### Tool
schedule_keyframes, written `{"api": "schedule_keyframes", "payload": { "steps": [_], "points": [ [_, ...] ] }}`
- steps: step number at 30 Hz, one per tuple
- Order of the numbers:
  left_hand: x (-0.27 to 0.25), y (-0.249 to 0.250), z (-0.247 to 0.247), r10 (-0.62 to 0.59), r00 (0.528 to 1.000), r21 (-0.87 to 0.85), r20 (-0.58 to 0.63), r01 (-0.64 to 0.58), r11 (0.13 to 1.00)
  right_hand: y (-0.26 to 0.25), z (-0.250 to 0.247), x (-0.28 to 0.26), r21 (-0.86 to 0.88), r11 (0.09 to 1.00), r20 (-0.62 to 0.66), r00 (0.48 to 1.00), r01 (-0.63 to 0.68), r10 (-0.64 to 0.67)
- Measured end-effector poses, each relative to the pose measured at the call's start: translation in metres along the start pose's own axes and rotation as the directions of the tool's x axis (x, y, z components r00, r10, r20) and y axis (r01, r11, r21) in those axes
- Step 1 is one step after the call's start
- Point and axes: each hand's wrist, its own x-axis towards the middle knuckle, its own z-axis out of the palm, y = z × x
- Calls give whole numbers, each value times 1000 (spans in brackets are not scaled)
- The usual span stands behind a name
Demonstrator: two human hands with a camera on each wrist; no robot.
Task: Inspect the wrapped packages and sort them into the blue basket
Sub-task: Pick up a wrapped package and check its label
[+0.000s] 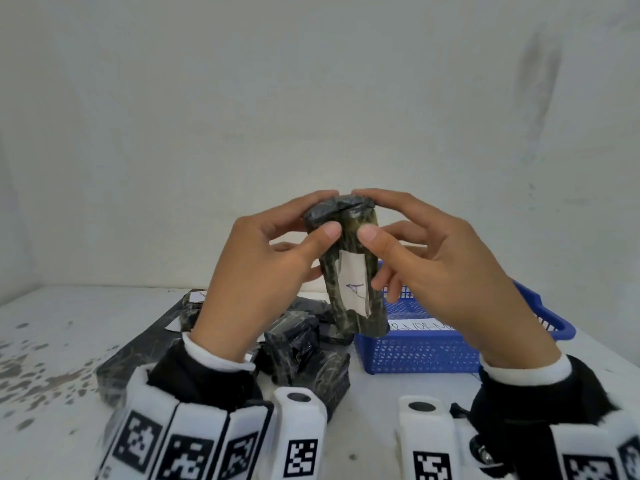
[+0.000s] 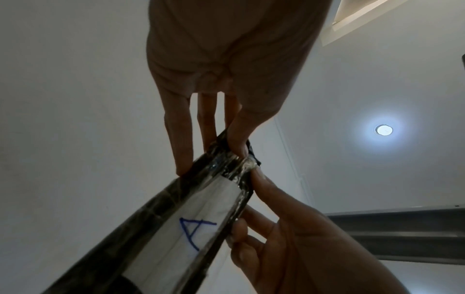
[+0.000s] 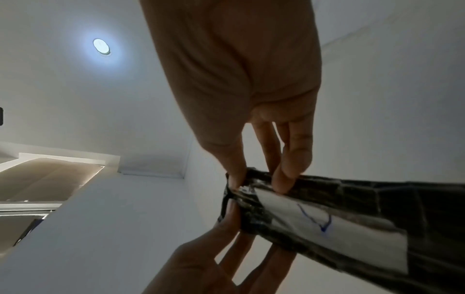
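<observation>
I hold a tall dark wrapped package (image 1: pixel 349 271) upright above the table, between the pile and the basket. Its white label (image 1: pixel 353 282) faces me and bears a blue letter A. My left hand (image 1: pixel 322 216) pinches the package's top end from the left, thumb in front. My right hand (image 1: pixel 367 214) pinches the same end from the right. The left wrist view shows the package (image 2: pixel 176 228) held by the left hand (image 2: pixel 214 157), and the right wrist view shows the package (image 3: pixel 377 218) held by the right hand (image 3: pixel 259 181). The blue basket (image 1: pixel 433 351) stands lower right.
Several more dark wrapped packages (image 1: pixel 304 351) are piled on the white table (image 1: pixel 52 358) under my left hand, one large and flat (image 1: pixel 138 355). A white strip with writing (image 1: pixel 422 326) shows inside the basket. A bare wall stands close behind the table.
</observation>
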Motion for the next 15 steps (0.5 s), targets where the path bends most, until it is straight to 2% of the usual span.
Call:
{"api": "schedule_keyframes", "payload": {
  "steps": [6, 15],
  "points": [
    [-3, 9, 1, 41, 997, -21, 66, -40, 999, -4, 0, -1, 47, 999, -24, 1000, -2, 3],
    [-4, 9, 2, 37, 999, -26, 25, -37, 999, -3, 1, -1, -2, 999, -33, 999, 33, -33]
  ]
}}
